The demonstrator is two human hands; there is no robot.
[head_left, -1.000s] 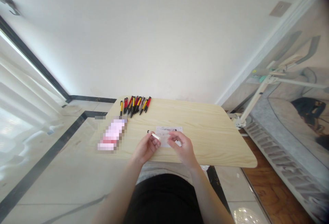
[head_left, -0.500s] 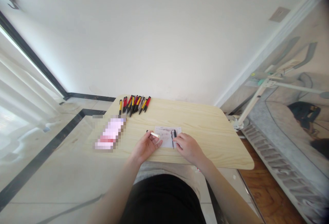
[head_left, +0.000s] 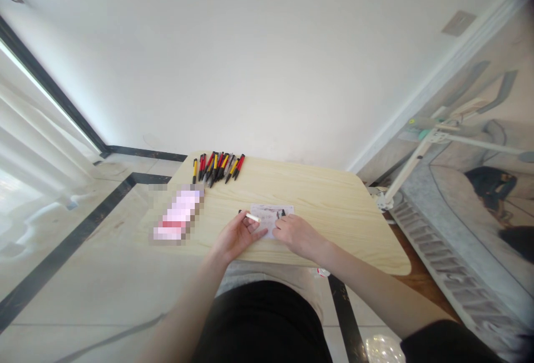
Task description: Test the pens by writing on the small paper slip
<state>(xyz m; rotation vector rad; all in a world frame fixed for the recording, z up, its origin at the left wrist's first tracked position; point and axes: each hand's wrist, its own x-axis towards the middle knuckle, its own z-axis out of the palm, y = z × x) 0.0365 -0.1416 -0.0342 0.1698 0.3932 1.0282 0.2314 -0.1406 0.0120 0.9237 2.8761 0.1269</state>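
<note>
My left hand [head_left: 238,235] pinches a white pen barrel [head_left: 252,218] between thumb and fingers, its other fingers curled loosely with the palm up. A dark end of it shows behind the hand. Beside it, my right hand [head_left: 297,234] is bent down over a small marked sheet of paper [head_left: 263,210], fingers drawn together. Just past its fingertips show the tops of slim black pen parts [head_left: 280,214] on the paper. The rest of them is covered by the hand, so what the fingers grip cannot be made out.
Several red, yellow and grey pens [head_left: 217,167] with black ends lie at the back left of the wooden table [head_left: 334,207]. A blurred-out pinkish phone-like rectangle [head_left: 177,215] lies left. A white wall [head_left: 267,63] stands behind, a metal frame [head_left: 411,168] and sofa [head_left: 450,190] right.
My right hand has shifted slightly left across the paper and now covers most of the black pen parts. My left hand keeps the white barrel in nearly the same spot.
</note>
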